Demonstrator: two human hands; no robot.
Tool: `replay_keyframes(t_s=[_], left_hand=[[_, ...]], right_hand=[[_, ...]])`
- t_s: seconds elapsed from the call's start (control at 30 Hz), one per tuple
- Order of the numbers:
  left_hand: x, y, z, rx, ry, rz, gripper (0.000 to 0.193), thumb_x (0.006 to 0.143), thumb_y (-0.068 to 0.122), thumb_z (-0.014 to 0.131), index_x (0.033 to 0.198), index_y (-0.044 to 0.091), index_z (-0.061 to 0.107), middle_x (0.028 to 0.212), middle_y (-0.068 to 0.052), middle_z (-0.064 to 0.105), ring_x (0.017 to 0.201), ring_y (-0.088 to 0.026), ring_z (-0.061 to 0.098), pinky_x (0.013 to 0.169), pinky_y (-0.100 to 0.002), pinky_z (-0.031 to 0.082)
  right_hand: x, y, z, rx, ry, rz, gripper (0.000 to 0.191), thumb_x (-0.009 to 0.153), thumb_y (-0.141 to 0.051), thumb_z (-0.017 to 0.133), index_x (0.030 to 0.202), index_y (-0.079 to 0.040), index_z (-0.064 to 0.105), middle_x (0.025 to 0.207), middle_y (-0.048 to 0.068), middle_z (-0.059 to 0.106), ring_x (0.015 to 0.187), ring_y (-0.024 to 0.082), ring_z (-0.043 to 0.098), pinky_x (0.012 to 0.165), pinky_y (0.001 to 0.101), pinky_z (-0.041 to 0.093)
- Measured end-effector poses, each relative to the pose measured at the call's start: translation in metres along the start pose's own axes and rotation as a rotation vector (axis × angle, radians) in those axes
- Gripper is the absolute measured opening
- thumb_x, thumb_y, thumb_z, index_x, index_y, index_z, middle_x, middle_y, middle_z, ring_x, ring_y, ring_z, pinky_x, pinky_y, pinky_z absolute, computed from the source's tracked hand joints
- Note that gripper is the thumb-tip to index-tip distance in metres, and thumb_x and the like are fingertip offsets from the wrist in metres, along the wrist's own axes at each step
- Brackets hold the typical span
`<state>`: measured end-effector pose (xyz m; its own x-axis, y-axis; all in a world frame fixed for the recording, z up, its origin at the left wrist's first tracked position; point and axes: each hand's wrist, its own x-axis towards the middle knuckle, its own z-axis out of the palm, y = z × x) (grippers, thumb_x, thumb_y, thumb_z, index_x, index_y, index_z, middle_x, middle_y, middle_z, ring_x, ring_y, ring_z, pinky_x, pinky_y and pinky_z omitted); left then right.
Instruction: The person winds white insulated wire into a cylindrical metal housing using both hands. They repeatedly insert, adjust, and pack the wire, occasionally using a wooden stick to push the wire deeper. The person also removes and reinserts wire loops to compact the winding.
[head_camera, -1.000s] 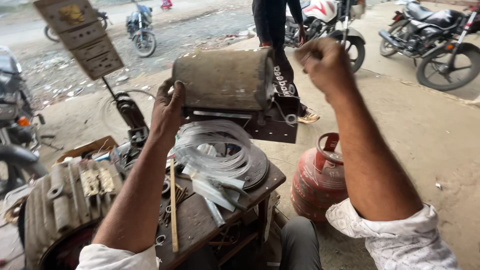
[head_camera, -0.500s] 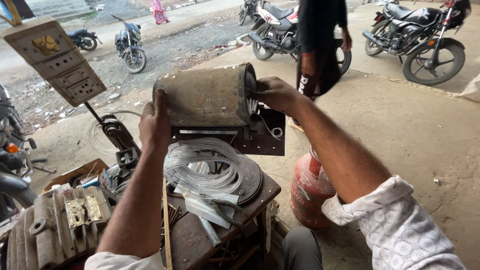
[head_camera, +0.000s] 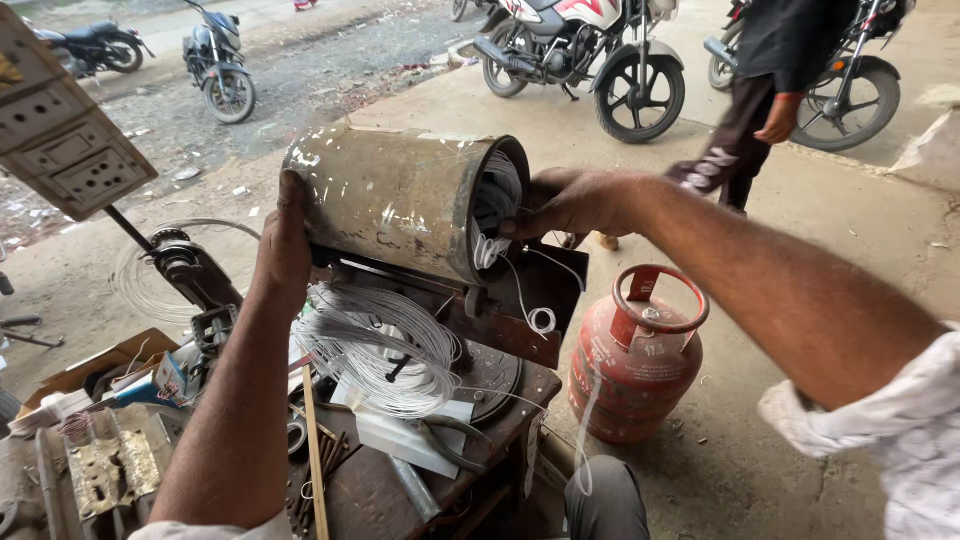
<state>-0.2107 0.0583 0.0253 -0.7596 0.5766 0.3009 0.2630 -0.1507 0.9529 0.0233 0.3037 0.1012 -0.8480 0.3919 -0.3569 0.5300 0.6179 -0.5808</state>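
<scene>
The left hand (head_camera: 283, 250) presses flat against the closed end of a rusty metal cylinder (head_camera: 395, 200), which lies on its side on a dark metal stand (head_camera: 520, 300) between both hands. The right hand (head_camera: 568, 200) is at the open end, its fingers pinching the white wire (head_camera: 495, 205) wound inside; a loose strand hangs down under this hand. Below the left hand a coil of pale wire (head_camera: 375, 350) rests on the workbench (head_camera: 370, 490). A red gas cylinder (head_camera: 635, 360) stands on the ground under the right forearm

Red gas cylinder (head_camera: 636, 360) on floor; motorcycles (head_camera: 585, 50) parked behind; socket board (head_camera: 62, 140) at left.
</scene>
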Motion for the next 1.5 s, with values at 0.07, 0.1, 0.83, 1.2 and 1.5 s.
replay_keyframes(t_s=[0.07,0.1,0.83,1.2,1.5], left_hand=[[0.004,-0.015,-0.006,0.018,0.012,0.074,0.091,0.097,0.077,0.037,0.134,-0.002,0.061,0.117,-0.012,0.067,0.104,-0.017,0.061,0.089,-0.029,0.051],[0.006,-0.021,-0.007,0.013,0.008,0.076,0.089,0.098,0.076,0.036,0.132,-0.002,0.062,0.115,-0.011,0.067,0.101,-0.016,0.061,0.087,-0.029,0.051],[0.021,-0.081,-0.023,0.036,0.008,0.353,0.073,0.114,0.069,0.033,0.084,0.003,0.043,0.074,-0.005,0.048,0.06,-0.015,0.045,0.053,-0.034,0.04],[0.04,-0.041,0.008,-0.384,-0.064,0.268,0.087,0.111,0.061,0.042,0.163,-0.007,0.028,0.169,-0.018,0.036,0.153,-0.021,0.043,0.127,-0.034,0.034],[0.006,0.007,0.024,-0.166,0.073,0.203,0.086,0.1,0.071,0.04,0.13,-0.006,0.064,0.116,-0.013,0.07,0.108,-0.018,0.066,0.095,-0.032,0.054]], right_hand=[[0.007,0.0,0.002,0.024,-0.026,0.035,0.08,0.077,-0.057,0.077,0.146,-0.024,0.053,0.143,0.003,0.063,0.123,0.031,0.062,0.1,0.0474,0.057],[0.009,0.001,0.002,0.04,-0.034,0.045,0.079,0.076,-0.055,0.078,0.145,-0.023,0.053,0.143,0.003,0.062,0.126,0.028,0.06,0.1,0.0484,0.057],[0.004,0.0,0.029,0.218,0.135,-0.188,0.025,0.08,-0.007,0.08,0.105,-0.012,0.078,0.105,0.002,0.08,0.099,0.015,0.075,0.093,0.0327,0.058],[-0.005,0.019,0.05,0.042,0.211,-0.242,0.048,0.078,-0.026,0.084,0.123,-0.018,0.071,0.116,0.0,0.077,0.112,0.015,0.068,0.102,0.0333,0.052],[-0.037,0.056,0.074,-0.412,1.096,-0.858,0.039,0.091,-0.033,0.085,0.114,-0.008,0.066,0.115,0.009,0.069,0.093,0.019,0.071,0.078,0.0348,0.063]])
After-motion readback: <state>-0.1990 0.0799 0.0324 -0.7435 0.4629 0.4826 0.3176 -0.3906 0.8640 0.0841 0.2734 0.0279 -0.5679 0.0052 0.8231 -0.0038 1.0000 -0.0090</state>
